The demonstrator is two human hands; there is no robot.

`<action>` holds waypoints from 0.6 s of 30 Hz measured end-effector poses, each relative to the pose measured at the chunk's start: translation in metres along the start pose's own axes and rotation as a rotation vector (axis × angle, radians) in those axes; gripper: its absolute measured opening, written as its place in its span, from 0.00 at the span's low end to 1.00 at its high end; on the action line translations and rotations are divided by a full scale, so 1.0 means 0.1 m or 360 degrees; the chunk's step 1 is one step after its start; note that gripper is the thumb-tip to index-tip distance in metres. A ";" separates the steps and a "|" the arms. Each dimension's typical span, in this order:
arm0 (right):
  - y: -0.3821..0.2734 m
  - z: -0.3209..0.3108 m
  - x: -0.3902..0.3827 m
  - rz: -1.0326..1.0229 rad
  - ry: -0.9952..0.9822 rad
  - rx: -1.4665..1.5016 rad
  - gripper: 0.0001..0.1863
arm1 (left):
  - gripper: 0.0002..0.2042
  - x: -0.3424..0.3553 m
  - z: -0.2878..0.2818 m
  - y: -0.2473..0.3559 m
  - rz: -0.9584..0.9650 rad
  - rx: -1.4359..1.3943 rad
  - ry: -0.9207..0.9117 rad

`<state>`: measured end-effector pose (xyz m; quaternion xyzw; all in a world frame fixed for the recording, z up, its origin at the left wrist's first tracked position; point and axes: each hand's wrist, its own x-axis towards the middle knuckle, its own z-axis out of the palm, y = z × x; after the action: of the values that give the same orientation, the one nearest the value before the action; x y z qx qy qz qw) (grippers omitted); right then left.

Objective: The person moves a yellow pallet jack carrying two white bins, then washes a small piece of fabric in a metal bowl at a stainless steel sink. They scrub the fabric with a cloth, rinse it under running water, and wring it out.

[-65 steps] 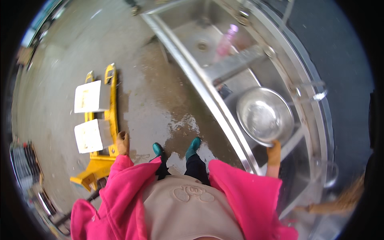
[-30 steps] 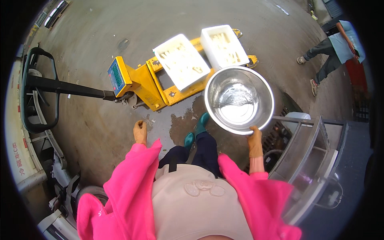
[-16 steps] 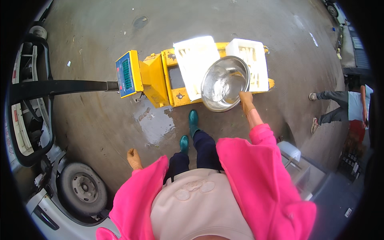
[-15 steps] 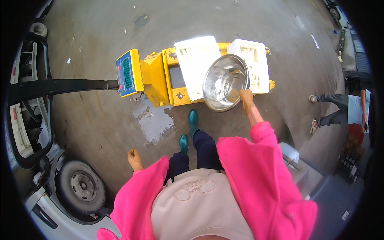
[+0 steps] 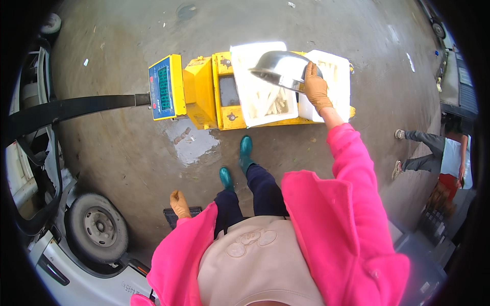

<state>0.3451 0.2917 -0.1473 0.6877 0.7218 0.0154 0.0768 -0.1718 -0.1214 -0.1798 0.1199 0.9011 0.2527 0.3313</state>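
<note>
My right hand (image 5: 316, 87), in a tan glove, grips the rim of a shiny metal bowl (image 5: 275, 65). The bowl is tipped on its side, its mouth turned down over the left white foam box (image 5: 239, 84). Long pale pieces (image 5: 273, 102) lie in that box; their kind cannot be made out. Beside it, partly behind my right hand, stands a second white foam box (image 5: 346, 84) with similar pieces. My left hand (image 5: 179, 204), also gloved, hangs low at my left side with its fingers curled and nothing visible in them.
Both boxes rest on a yellow pallet-truck scale (image 5: 224, 115) with a display box (image 5: 166, 87) and a dark handle (image 5: 76, 107). A vehicle wheel (image 5: 98, 228) is at lower left. Another person (image 5: 439, 148) stands at the right. A puddle (image 5: 196, 145) lies before the scale.
My right hand has lifted the bowl up and leftward and turned it from mouth-up to tipped over the left box. More pale pieces now show in that box. My left hand stays low.
</note>
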 end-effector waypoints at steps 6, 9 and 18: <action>0.52 0.28 -0.89 0.1315 0.0005 0.0643 0.35 | 0.16 0.31 -0.23 -0.10 0.0161 0.0034 -0.0083; 0.88 0.41 -2.11 0.2241 0.0430 0.2388 0.19 | 0.15 0.59 -0.32 -0.09 0.0228 0.0071 -0.0113; 0.02 -0.18 -7.16 0.1783 0.0468 0.0948 0.04 | 0.16 1.09 -0.40 0.67 0.0743 0.0208 -0.0482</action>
<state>0.3749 -0.4195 -0.0648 0.9425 0.2302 -0.0535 -0.2363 -0.2773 -0.0378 -0.1758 0.3817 0.8037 0.2428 0.3866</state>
